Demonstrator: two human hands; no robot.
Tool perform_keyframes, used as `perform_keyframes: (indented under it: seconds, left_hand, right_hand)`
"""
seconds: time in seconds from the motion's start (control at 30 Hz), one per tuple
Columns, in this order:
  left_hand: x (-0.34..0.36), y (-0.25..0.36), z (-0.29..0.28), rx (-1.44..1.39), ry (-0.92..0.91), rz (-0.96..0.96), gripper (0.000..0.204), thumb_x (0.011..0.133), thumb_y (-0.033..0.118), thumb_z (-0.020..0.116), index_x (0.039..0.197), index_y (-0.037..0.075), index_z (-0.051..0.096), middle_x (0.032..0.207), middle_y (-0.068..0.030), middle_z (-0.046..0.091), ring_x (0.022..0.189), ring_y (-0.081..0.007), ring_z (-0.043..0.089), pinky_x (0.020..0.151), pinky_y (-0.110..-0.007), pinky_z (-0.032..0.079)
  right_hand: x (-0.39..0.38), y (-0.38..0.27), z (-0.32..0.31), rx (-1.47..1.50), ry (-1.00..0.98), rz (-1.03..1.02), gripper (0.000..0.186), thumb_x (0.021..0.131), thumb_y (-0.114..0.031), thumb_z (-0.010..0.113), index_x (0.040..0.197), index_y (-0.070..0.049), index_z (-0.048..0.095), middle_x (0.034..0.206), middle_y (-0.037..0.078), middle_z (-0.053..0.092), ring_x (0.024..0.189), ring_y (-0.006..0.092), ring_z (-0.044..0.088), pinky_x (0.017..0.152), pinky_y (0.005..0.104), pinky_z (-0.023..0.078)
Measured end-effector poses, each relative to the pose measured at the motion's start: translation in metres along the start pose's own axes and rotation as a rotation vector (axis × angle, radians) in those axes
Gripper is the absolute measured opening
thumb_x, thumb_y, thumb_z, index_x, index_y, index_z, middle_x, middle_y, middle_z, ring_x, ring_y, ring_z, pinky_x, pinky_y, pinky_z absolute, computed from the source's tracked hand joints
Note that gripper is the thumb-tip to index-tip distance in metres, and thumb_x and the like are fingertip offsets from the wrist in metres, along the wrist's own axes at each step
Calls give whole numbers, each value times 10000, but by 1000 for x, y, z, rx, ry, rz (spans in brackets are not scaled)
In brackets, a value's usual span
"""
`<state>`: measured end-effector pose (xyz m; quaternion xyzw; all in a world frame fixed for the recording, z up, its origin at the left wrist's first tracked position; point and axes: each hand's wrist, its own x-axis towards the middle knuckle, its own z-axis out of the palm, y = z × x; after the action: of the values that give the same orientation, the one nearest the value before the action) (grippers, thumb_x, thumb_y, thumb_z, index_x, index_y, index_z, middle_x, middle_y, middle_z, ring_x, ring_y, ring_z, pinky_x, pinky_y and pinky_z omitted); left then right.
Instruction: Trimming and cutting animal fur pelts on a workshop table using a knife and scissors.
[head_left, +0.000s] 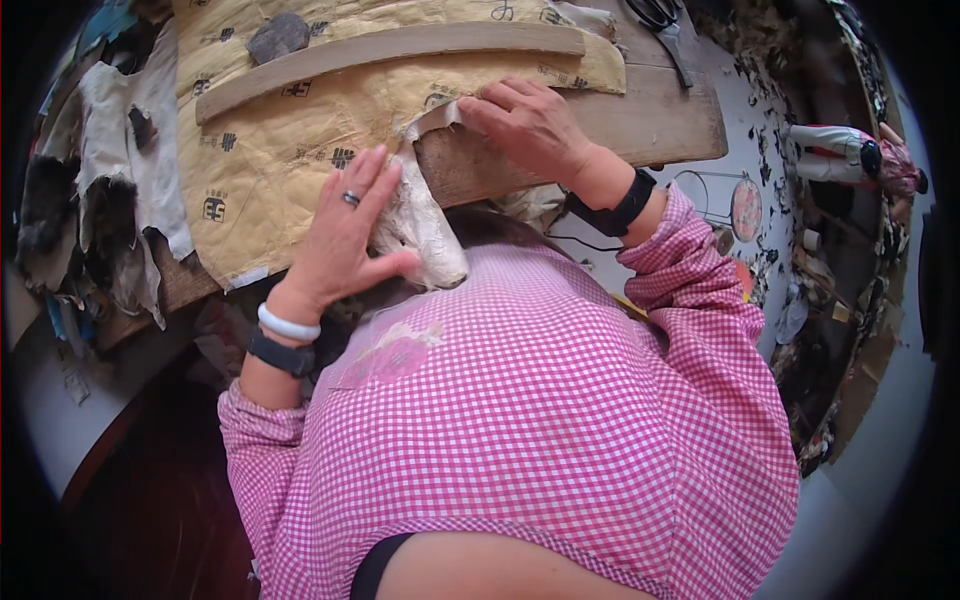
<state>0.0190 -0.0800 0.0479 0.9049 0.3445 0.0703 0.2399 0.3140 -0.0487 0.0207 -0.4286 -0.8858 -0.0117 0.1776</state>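
A pale, whitish piece of hide (428,232) hangs over the near edge of the wooden board, its lower end against my checked smock. My left hand (340,225) lies beside it on the yellow printed paper (250,165), fingers stretched out, with the fingertips and thumb resting on the hide. The upper end of the hide bends to the right as a narrow strip. There my right hand (530,125) pinches the strip between thumb and fingers over the board. The undersides of the right fingers are hidden.
Across the paper lies a long wooden strip (390,60), with a grey stone (279,38) behind it. Scissors (665,35) rest at the board's (640,130) far right. White and dark fur pelts (130,160) drape over the left side. Dark scraps litter the floor at right.
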Motion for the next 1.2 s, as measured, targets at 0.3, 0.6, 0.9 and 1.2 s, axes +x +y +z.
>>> perform_keyframes:
  seconds: [0.3,0.6,0.9,1.2]
  left_hand:
    - [-9,16,17,227,144,1,735,710,158,740,1389,140,458,1457,-125,401,1329,-335,392,1090,-438,316]
    - [-10,-3,27,-1096,514,-498,306,980,266,552,1024,-23,642,815,32,619,752,-41,468,652,-237,417]
    - [-8,20,8,-584,284,-222,439,821,3,592,1255,70,590,1211,-152,609,1202,-244,535,979,-309,419]
    - [-38,34,-23,-1229,-15,-261,572,719,-116,400,1234,26,605,1355,-120,535,1306,-236,442,1115,-344,273]
  right_hand:
    - [0,7,-1,104,49,-34,243,825,-153,584,1066,-136,607,989,52,601,913,255,596,819,362,471]
    - [-11,16,15,263,134,26,337,823,-173,628,1160,-175,615,1032,71,582,973,278,551,889,397,435]
    - [-10,21,15,354,87,40,363,817,-170,629,1180,-181,610,1056,84,563,1008,297,531,904,419,419]
    - [-7,18,12,368,89,37,367,796,-134,664,1160,-157,619,1070,77,571,1001,296,533,902,401,426]
